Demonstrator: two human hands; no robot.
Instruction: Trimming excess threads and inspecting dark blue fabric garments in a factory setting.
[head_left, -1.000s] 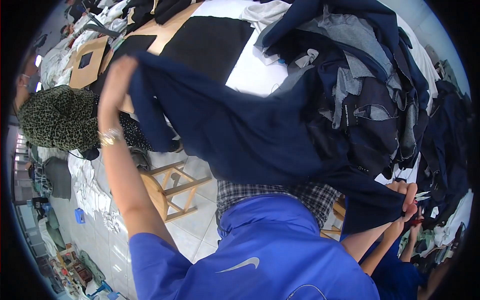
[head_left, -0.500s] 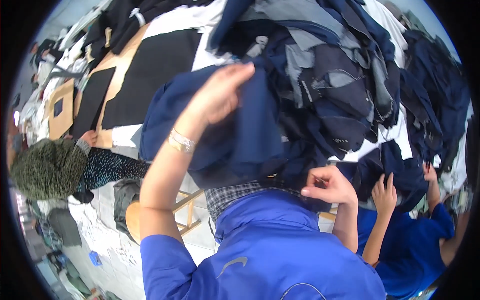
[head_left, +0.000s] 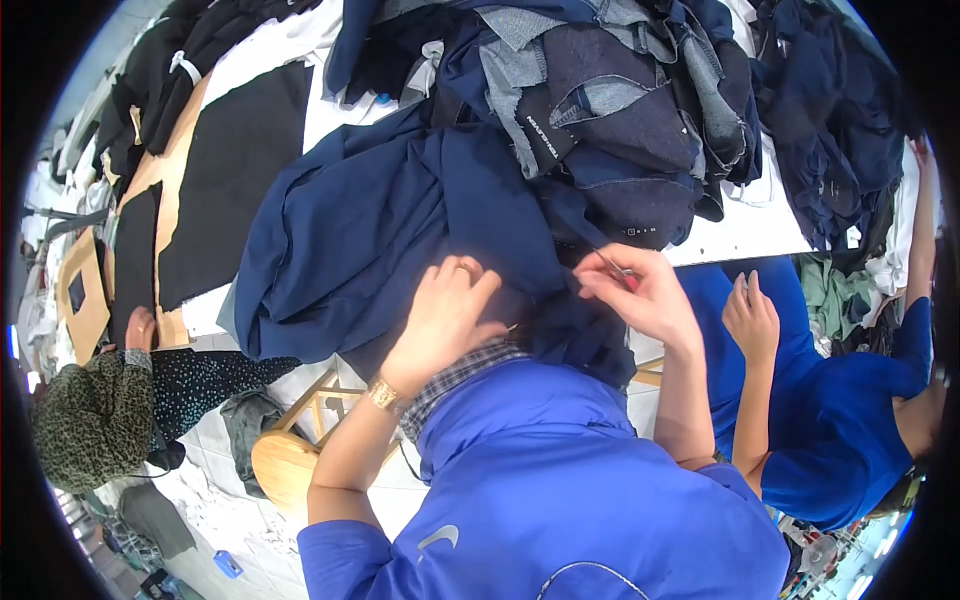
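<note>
A large navy garment [head_left: 350,215] lies bunched over the table's near edge and down onto my lap; its exact kind cannot be made out. My left hand [head_left: 447,312] is on the dark cloth near my waist, fingers bent and apart, with nothing visible gripped. To its right, my right hand [head_left: 645,295] is closed around small scissors [head_left: 609,264] with a red part showing in the palm. Their thin blades point up and left, over the navy fabric. Just beyond is a heap of dark garments [head_left: 610,110] with grey inner sides and frayed seams.
Black fabric panels [head_left: 240,180] lie on the table at left, beside a person in a patterned top [head_left: 95,420]. A co-worker in blue [head_left: 850,420] is close on my right. A wooden stool [head_left: 285,465] stands at lower left. More navy garments [head_left: 830,130] hang at far right.
My left hand has come down from above the garment to the cloth by my waist. The navy garment has settled flatter. My right hand has risen slightly, and the scissors show more.
</note>
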